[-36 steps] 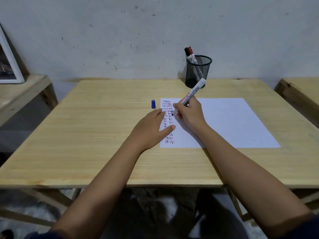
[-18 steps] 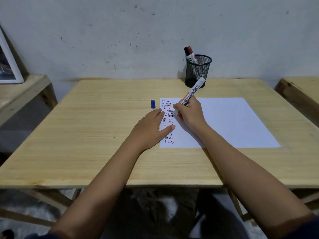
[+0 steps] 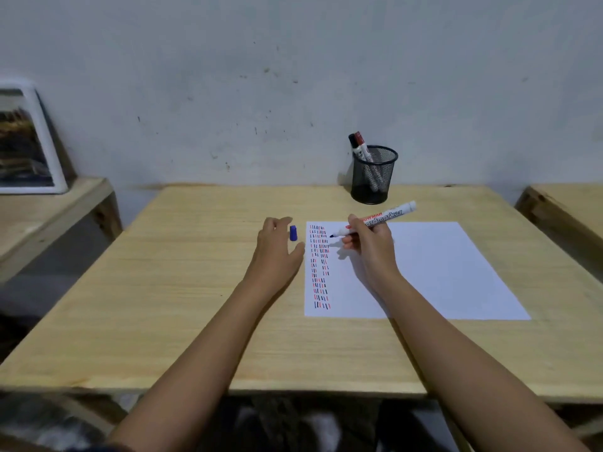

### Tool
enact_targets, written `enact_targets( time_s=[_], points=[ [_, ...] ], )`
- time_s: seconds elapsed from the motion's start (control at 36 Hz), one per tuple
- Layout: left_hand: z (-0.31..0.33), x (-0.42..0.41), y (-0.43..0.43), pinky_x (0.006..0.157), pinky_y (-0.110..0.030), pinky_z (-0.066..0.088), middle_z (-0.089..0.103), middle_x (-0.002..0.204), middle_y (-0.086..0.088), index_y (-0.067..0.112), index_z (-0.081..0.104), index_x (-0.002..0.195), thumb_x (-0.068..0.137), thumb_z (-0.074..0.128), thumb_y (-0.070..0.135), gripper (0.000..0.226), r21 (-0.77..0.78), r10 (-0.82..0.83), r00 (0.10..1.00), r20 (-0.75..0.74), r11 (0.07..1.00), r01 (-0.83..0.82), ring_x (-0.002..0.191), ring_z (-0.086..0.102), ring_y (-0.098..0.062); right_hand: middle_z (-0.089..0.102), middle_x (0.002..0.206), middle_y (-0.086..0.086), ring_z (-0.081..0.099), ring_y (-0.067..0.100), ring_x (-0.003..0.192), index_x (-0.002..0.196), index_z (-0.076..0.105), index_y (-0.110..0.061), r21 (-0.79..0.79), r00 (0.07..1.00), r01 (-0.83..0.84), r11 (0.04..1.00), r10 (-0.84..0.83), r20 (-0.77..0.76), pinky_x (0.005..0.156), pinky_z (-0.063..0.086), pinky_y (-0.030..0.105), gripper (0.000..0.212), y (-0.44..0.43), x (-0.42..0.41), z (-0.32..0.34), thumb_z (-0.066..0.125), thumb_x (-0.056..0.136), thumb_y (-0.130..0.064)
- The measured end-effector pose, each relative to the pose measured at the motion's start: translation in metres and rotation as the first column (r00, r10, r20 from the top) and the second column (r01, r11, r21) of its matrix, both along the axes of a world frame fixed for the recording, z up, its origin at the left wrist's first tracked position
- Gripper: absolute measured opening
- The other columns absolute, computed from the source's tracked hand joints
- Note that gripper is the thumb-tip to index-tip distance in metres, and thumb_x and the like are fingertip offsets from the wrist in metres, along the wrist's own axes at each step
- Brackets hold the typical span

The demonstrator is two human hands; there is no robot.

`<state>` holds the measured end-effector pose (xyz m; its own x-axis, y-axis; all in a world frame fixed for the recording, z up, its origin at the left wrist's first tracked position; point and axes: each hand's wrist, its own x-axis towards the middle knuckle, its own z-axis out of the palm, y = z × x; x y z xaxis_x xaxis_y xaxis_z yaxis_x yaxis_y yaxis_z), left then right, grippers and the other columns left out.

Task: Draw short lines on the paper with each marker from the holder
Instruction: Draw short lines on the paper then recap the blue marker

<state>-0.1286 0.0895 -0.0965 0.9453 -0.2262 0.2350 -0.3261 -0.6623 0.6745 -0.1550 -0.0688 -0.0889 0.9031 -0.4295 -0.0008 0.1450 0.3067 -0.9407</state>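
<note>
A white paper (image 3: 434, 272) lies on the wooden table (image 3: 182, 288), with columns of short red, blue and black lines down its left edge. My right hand (image 3: 370, 246) holds an uncapped white marker (image 3: 383, 217) nearly level, its dark tip lifted just above the paper's upper left. A small blue cap (image 3: 293, 232) stands on the table left of the paper. My left hand (image 3: 277, 252) hovers with fingers spread around the cap, thumb and fingers either side, apart from it. A black mesh holder (image 3: 373, 176) at the back holds a black and a red marker (image 3: 360, 146).
A framed picture (image 3: 26, 141) leans on a lower wooden bench at the left. Another wooden surface (image 3: 567, 207) sits at the right edge. The wall stands right behind the table.
My left hand left the paper's edge and moved up-left to the blue cap. My right hand lifted the marker tip off the paper and tilted the marker flatter.
</note>
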Motion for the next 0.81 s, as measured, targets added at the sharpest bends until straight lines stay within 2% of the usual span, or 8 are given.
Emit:
enact_targets(
  time_s=[0.11,0.19,0.28,0.36,0.47,0.61,0.72,0.81],
  points=[
    [0.008,0.015,-0.008,0.09,-0.025,0.036,0.046,0.126,-0.011,0.008,0.045,0.133,0.091,0.053,0.02,0.044,0.025,0.023,0.999,-0.031,0.999,-0.022,0.115,0.049,-0.025,0.053,0.065,0.008,0.053,0.007,0.047,0.088,0.051,-0.005,0.003,1.0,0.009,1.0,-0.009,-0.005,0.048,0.049,0.016,0.01,-0.001,0.0,-0.001,0.058,0.089,-0.012],
    [0.014,0.022,-0.012,0.073,-0.016,0.03,0.057,0.113,-0.016,0.001,0.062,0.111,0.09,0.054,0.01,0.024,0.026,0.048,0.998,-0.036,0.999,-0.047,0.101,0.053,-0.025,0.052,0.065,0.01,0.054,0.006,0.045,0.087,0.053,-0.003,0.063,1.0,0.014,0.998,-0.014,0.001,0.047,0.048,0.015,0.009,-0.002,0.0,0.001,0.058,0.089,-0.01],
    [0.022,0.019,-0.018,0.055,-0.012,0.037,0.065,0.093,-0.013,0.0,0.067,0.088,0.083,0.06,0.001,0.009,-0.174,0.087,0.995,-0.051,0.98,-0.094,0.079,0.056,-0.02,0.052,0.065,0.01,0.054,0.005,0.043,0.091,0.055,0.0,0.17,1.0,0.023,0.985,-0.025,0.011,0.047,0.047,0.013,0.01,-0.004,-0.001,0.006,0.058,0.089,-0.008],
    [0.035,0.007,-0.023,0.048,-0.008,0.041,0.064,0.08,-0.004,0.005,0.067,0.083,0.083,0.063,0.002,0.005,-0.506,0.05,0.985,-0.164,0.853,-0.127,0.07,0.058,-0.013,0.054,0.063,0.009,0.054,0.005,0.044,0.083,0.058,0.001,0.196,0.999,0.031,0.98,-0.038,0.032,0.048,0.047,0.011,0.009,-0.007,-0.001,0.015,0.06,0.087,-0.007],
    [0.047,0.001,-0.025,0.058,-0.009,0.05,0.069,0.09,-0.005,0.012,0.069,0.087,0.082,0.067,0.009,0.006,-0.788,-0.142,0.941,-0.307,0.593,-0.168,0.085,0.064,-0.014,0.058,0.067,0.007,0.056,0.004,0.048,0.083,0.064,-0.002,0.225,0.994,0.001,0.974,-0.026,0.105,0.05,0.048,0.011,0.007,-0.01,0.0,0.03,0.059,0.087,-0.004],
    [0.054,-0.001,-0.032,0.072,-0.012,0.055,0.071,0.084,-0.004,0.006,0.067,0.091,0.083,0.064,0.002,0.009,-0.907,-0.317,0.888,-0.333,0.365,-0.21,0.076,0.069,-0.007,0.059,0.058,0.001,0.055,0.006,0.047,0.078,0.063,-0.001,0.242,0.985,-0.032,0.97,-0.011,0.17,0.05,0.048,0.013,0.01,-0.013,0.0,0.046,0.059,0.087,-0.004],
    [0.052,-0.003,-0.038,0.082,-0.016,0.054,0.073,0.081,-0.004,0.004,0.068,0.089,0.082,0.064,0.0,0.009,-0.933,-0.348,0.886,-0.305,0.293,-0.206,0.076,0.071,-0.008,0.061,0.054,-0.003,0.055,0.006,0.048,0.078,0.063,0.0,0.241,0.982,-0.05,0.969,0.004,0.191,0.05,0.048,0.013,0.01,-0.012,-0.004,0.049,0.059,0.087,-0.004],
    [0.051,-0.006,-0.041,0.077,-0.014,0.055,0.075,0.08,-0.002,0.005,0.069,0.089,0.081,0.066,0.002,0.009,-0.944,-0.376,0.88,-0.29,0.263,-0.198,0.08,0.071,-0.009,0.061,0.059,0.0,0.055,0.006,0.049,0.082,0.063,0.0,0.228,0.981,-0.061,0.972,0.016,0.195,0.05,0.048,0.013,0.006,-0.01,-0.005,0.049,0.059,0.086,-0.002]
  ],
)
